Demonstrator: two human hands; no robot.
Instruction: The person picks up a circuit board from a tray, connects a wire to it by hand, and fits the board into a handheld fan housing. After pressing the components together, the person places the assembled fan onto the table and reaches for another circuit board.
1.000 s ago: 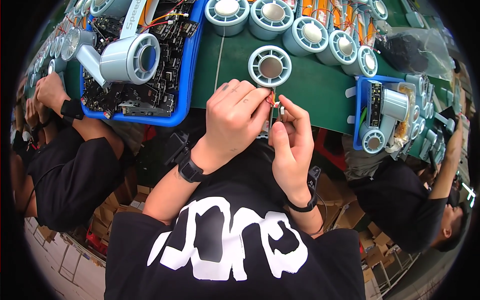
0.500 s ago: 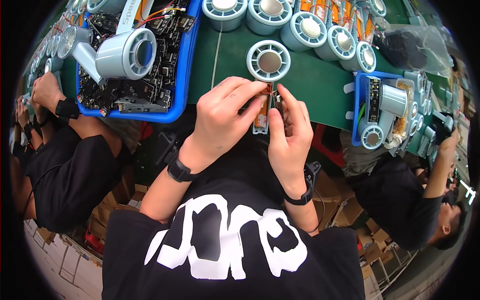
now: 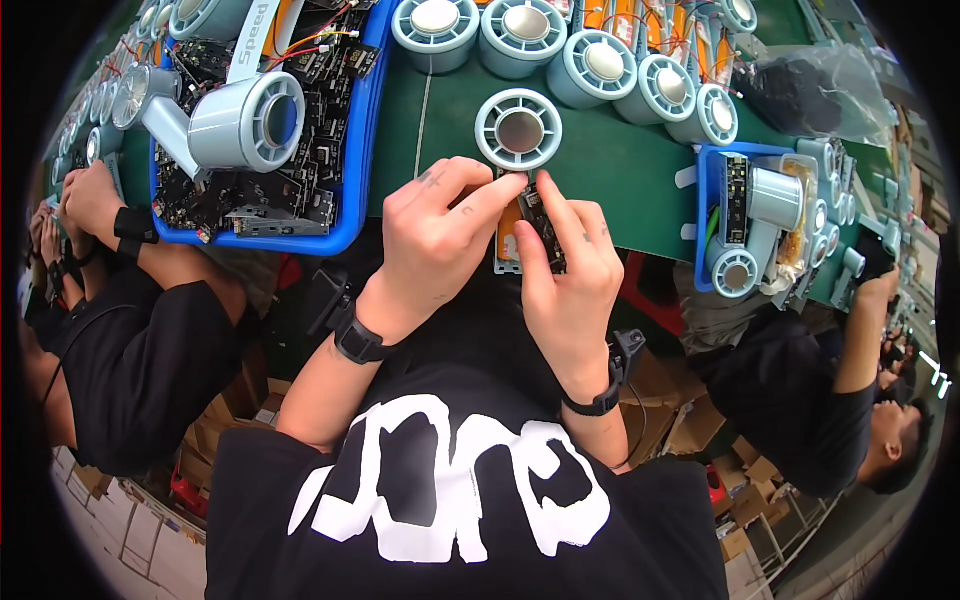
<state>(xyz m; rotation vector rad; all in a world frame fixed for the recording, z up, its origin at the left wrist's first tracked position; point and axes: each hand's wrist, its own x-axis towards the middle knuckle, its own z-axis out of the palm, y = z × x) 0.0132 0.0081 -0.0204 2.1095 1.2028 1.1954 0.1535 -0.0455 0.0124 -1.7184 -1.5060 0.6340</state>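
Observation:
A light-blue handheld fan body (image 3: 519, 130) lies on the table edge in front of me, its round slotted head away from me and its open handle toward me. Inside the handle shows an orange battery (image 3: 508, 238). My right hand (image 3: 578, 275) grips a black circuit board (image 3: 541, 222) between thumb and fingers, tilted over the handle's right side. My left hand (image 3: 435, 240) is closed, thumb and forefinger pinched at the board's far end, just below the fan head. What it pinches is hidden by the fingers.
A blue bin (image 3: 350, 215) of black circuit boards stands at left, a blue-and-white fan (image 3: 245, 125) lying on top. More fan bodies (image 3: 523, 30) line the back. At right are a smaller blue bin (image 3: 712, 225) and a plastic bag (image 3: 820, 95). Co-workers sit on both sides.
The circuit board in my right hand has turned face-up and lies over the handle. The wires seen between my fingers are now covered. The fan body has shifted slightly left.

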